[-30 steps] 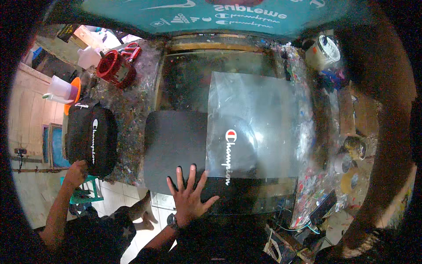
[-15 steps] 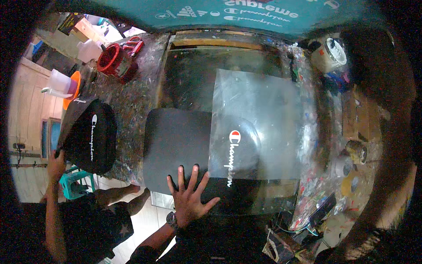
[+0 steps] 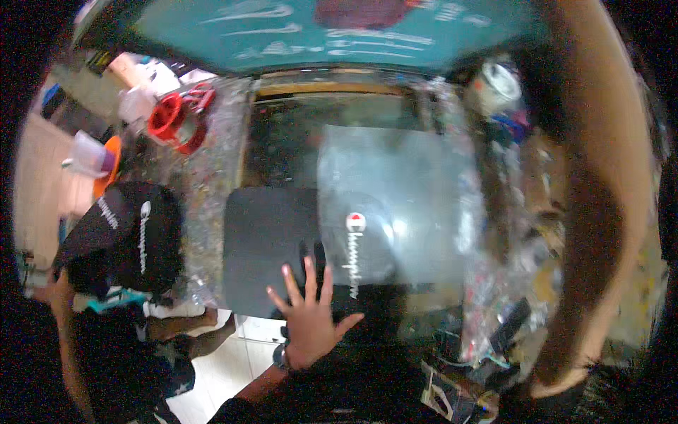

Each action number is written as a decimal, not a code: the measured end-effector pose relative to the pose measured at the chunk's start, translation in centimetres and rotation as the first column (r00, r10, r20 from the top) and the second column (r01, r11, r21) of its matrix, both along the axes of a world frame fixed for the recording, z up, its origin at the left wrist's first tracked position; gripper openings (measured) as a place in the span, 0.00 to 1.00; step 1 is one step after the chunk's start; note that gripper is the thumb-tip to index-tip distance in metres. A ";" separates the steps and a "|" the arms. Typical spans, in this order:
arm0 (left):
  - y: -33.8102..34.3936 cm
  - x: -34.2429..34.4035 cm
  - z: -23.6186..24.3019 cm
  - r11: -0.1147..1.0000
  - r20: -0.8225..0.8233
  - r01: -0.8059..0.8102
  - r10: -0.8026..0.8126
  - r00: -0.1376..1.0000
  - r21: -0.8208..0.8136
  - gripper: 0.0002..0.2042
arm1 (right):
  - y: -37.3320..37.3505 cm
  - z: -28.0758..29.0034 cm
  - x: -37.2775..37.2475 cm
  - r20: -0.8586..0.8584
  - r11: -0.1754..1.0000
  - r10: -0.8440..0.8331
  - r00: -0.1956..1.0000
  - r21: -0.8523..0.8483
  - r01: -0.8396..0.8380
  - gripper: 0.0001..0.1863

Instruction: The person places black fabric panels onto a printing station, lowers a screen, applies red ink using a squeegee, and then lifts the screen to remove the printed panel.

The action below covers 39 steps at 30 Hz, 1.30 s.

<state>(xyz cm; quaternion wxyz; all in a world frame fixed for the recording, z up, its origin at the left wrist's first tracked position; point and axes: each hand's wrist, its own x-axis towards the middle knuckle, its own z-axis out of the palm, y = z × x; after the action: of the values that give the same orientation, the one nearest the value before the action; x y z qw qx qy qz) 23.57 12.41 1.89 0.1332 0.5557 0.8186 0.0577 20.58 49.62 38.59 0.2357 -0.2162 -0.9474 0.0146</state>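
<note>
Right grip point(image 3: 311, 321), fingers spread, presses dark fabric point(image 3: 272, 247) beside clear film point(image 3: 402, 205).

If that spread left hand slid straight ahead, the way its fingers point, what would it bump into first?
The left hand lies flat on the black rectangular panel. Just beyond its fingertips is the left edge of the clear plastic sheet, so that is probably what it would meet first, though the overlap is blurred.
</note>
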 end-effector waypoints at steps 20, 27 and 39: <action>-1.1 -13.0 7.3 0.888 -0.297 0.241 -0.126 0.947 0.391 0.31 | -19.8 -26.9 10.2 -0.057 0.999 -0.039 0.998 0.018 0.040 0.14; -2.8 -12.7 -0.7 0.903 -0.063 0.149 -0.135 0.989 0.402 0.25 | -16.8 -32.5 11.1 0.525 0.837 0.168 0.835 -0.523 0.160 0.24; -2.7 -13.4 -1.4 0.913 -0.032 0.116 -0.112 0.993 0.391 0.25 | -11.6 -31.7 7.8 0.501 0.885 0.329 0.800 -0.458 -0.078 0.23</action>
<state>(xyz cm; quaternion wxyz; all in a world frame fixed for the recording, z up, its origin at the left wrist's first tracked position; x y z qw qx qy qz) 10.17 9.74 0.48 0.0188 0.6182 0.7572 0.2099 28.40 38.01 6.92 -0.1102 -0.1501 -0.9665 0.1769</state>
